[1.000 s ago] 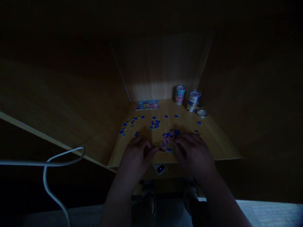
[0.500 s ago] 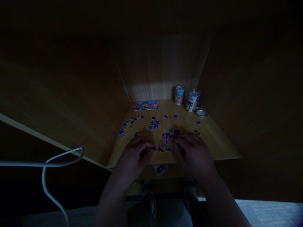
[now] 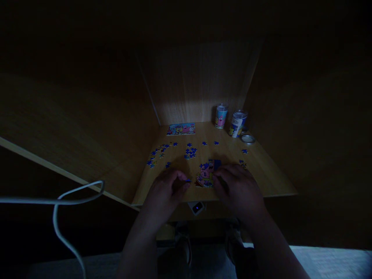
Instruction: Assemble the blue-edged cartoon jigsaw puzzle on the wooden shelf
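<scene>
Between finger and thumb of my left hand [image 3: 167,188] is a small blue jigsaw piece [image 3: 188,181], held just left of a partly joined jigsaw puzzle [image 3: 207,175]. That puzzle lies flat near the front edge and shows a pink cartoon figure on blue. My right hand [image 3: 238,185] is closed at the puzzle's right side, thumb and forefinger on its edge, hiding part of it. Loose jigsaw pieces [image 3: 190,152] lie face up behind the puzzle. More loose pieces [image 3: 157,153] form a curved group at the left.
A printed picture card [image 3: 181,129] lies at the back left of the wooden surface [image 3: 270,185]. Two printed cans [image 3: 221,117] [image 3: 237,124] stand at the back right, beside a round metal lid [image 3: 248,139]. A white cable [image 3: 58,226] hangs at the left.
The blue jigsaw piece in my left hand has tilted slightly and shows more blue. My right hand stays at the puzzle's edge. The whole view has shifted a little.
</scene>
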Tool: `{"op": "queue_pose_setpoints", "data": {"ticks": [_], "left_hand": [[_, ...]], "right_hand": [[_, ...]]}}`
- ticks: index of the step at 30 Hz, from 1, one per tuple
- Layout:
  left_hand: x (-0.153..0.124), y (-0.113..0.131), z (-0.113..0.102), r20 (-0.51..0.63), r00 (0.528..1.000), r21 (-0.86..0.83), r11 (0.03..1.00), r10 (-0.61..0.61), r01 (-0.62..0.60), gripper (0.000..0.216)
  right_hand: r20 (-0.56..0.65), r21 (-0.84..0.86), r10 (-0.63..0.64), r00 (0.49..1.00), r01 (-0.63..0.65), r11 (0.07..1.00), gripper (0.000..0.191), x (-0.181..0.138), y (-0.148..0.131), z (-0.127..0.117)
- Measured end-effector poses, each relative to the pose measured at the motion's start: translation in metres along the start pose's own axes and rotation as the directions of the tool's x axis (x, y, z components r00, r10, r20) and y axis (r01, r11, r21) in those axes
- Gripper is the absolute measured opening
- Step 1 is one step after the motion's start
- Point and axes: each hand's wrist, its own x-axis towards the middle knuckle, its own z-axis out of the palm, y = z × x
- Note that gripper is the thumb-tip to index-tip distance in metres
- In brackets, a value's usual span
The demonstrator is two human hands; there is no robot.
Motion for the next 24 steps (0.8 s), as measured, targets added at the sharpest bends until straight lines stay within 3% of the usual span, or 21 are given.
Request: {"op": "queue_pose_setpoints", "data": {"ticks": [4,9,12,20,24], "left_hand": [[0.0,0.0,-0.003,-0.007,0.997,-0.106,0.992,-0.071,0.069,0.008],[0.0,-0.005,-0.004,-0.135,0.98,-0.227,0.967,-0.146,0.113,0.017],[0.0,-0.007,-0.002,-0.102,0.983,-0.253,0.96,-0.152,0.122,0.022],[0.001,0.001,0.007,-0.086,0.99,-0.223,0.971,-0.111,0.09,0.014],[0.002,0.003,0.01,-0.101,0.993,-0.127,0.991,-0.053,0.04,0.017]], "right_hand": [[0.0,0.01,-0.001,1.0,0.001,1.0,0.015,-0.001,0.001,0.001],[-0.005,0.005,-0.009,1.0,0.01,1.0,0.015,-0.001,0.002,0.002],[-0.006,0.004,-0.007,1.0,0.007,1.0,0.017,-0.001,0.001,0.002],[0.013,0.001,0.006,1.0,-0.006,1.0,0.017,-0.001,0.0,0.0],[0.006,0.0,0.006,1.0,-0.006,1.0,0.018,-0.001,0.0,0.0]]}}
